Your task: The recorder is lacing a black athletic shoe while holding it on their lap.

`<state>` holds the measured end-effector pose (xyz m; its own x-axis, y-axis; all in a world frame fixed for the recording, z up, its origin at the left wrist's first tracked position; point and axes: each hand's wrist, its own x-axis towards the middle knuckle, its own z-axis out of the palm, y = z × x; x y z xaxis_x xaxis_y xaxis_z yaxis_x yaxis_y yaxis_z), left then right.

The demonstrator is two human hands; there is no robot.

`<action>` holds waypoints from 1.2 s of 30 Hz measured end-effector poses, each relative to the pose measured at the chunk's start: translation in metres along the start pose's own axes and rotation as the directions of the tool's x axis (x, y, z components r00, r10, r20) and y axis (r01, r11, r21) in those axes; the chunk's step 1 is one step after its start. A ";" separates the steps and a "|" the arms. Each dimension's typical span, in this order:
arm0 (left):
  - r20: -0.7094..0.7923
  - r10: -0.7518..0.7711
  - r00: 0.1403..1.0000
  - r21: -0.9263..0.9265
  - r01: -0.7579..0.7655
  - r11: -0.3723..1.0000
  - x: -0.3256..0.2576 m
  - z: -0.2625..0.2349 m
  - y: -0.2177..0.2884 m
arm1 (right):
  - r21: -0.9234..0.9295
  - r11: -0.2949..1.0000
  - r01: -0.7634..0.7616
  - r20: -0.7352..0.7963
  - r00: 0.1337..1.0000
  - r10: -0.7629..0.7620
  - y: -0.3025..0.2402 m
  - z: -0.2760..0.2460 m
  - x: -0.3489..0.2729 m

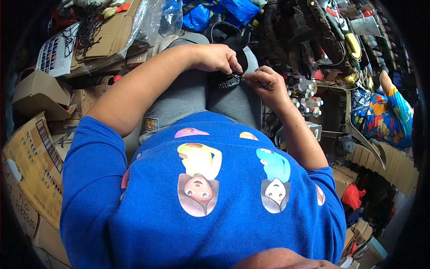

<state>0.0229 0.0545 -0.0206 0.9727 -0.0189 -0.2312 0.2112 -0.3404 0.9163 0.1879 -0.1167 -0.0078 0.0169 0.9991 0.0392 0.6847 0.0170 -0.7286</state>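
A black shoe (229,82) with a ridged, stitched-looking edge rests on my lap between my grey-trousered thighs (181,96). My left hand (218,58) comes over it from the left, fingers curled and closed on the shoe's upper edge. Just right of the shoe, my right hand (270,86) is closed in a pinch. A thin dark strand seems to run from that pinch to the shoe; whether a needle is there is too small to tell.
Flattened cardboard (105,38) and tangled black cords (85,38) lie at the far left, boxes (40,96) below them. Blue plastic bags (197,18) are ahead. To the right stand small clear bottles (309,98) and a cluttered rack; another person's colourful clothing (380,114) shows at far right.
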 end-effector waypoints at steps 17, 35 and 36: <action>0.058 0.011 0.998 0.113 -0.018 0.993 -0.006 -0.002 0.003 | -0.358 0.926 0.122 0.215 0.976 -0.045 -0.043 -0.018 0.024; -0.176 0.203 0.963 0.153 -0.177 0.972 0.004 -0.003 -0.017 | -0.366 0.931 0.007 0.233 0.969 0.084 -0.041 -0.020 0.030; -0.174 0.204 0.963 0.152 -0.178 0.972 0.004 -0.003 -0.017 | -0.376 0.926 0.022 0.248 0.966 0.078 -0.042 -0.022 0.031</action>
<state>0.0235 0.0627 -0.0359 0.9969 0.0762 0.0208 0.0176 -0.4704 0.8823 0.1759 -0.0873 0.0391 -0.1107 0.9759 -0.1882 0.9087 0.0227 -0.4168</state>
